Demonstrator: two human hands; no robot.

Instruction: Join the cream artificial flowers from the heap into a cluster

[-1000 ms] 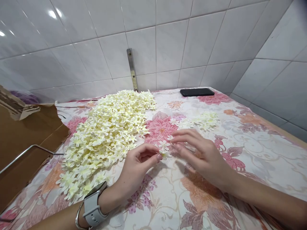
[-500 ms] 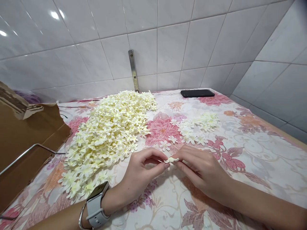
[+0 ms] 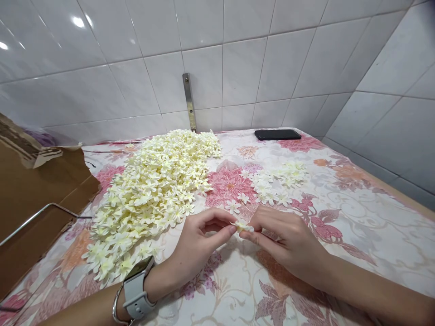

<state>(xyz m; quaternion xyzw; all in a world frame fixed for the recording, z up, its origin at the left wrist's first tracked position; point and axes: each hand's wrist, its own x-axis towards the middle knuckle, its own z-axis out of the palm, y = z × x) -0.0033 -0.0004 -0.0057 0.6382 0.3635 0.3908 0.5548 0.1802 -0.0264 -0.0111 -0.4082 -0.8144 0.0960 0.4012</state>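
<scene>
Since a second earlier, the right hand [image 3: 288, 235] has moved in to meet the left hand [image 3: 197, 240]. Beneath both spreads a white, pink-flowered fabric tablecloth [image 3: 390, 240]. Left of and beyond the left hand, a big heap of cream-yellow, star-shaped blossoms [image 3: 159, 181] probably remains to be handled; beyond the right hand, a thin scatter of white, star-shaped blossoms [image 3: 295, 172] may be the little done. Between the hands, thumbs and forefingers pinch one small, cream-white petalled flower [image 3: 244, 225], seemingly unfinished.
</scene>
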